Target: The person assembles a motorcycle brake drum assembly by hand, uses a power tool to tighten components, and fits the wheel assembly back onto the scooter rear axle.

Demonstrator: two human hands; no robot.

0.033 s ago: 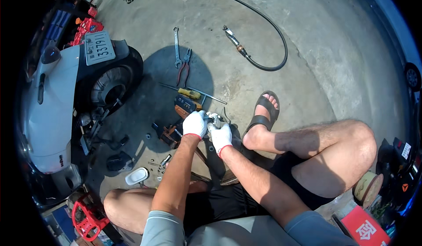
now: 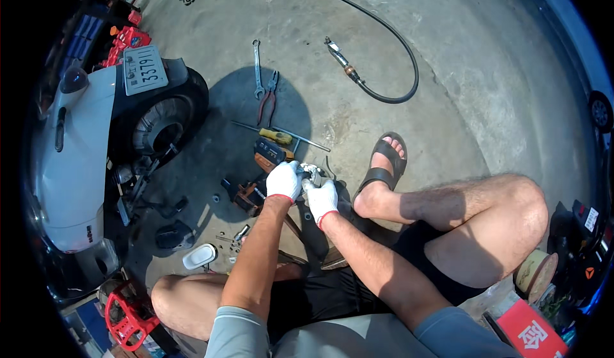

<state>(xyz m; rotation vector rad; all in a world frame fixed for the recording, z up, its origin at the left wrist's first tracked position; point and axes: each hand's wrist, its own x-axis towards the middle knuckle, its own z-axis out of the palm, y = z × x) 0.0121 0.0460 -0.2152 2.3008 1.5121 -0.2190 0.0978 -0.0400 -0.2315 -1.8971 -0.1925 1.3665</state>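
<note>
Pale metal part (image 2: pixel 311 169) held near the middle of the frame

In the head view, the left hand (image 2: pixel 283 180), in a white glove with a red cuff, has a narrow grip on the left side of the metal part; the right hand (image 2: pixel 322 199), gloved alike, has its fingers closed on the near side. The fingers hide much of the part, so its exact kind cannot be told

Just left of the gloves, an orange-and-black cordless power tool (image 2: pixel 268 156) lies on the concrete floor (image 2: pixel 460 140). Above it are a yellow-handled screwdriver (image 2: pixel 275 136) and a T-handle wrench (image 2: pixel 314 144); higher up, red-handled pliers (image 2: pixel 265 105) lie beside a combination wrench (image 2: pixel 257 70). At upper centre a black air hose (image 2: pixel 413 57) curves round to a metal-bodied fitting (image 2: pixel 341 59)

A pale scooter (image 2: pixel 77 159) fills the left of the frame, its rear wheel (image 2: pixel 194 99) toward the middle. At lower left sits a white oblong tray (image 2: pixel 199 256), with small metal parts (image 2: pixel 224 239) near its right side. A black sandal (image 2: pixel 375 175) is on the foot right of centre
</note>
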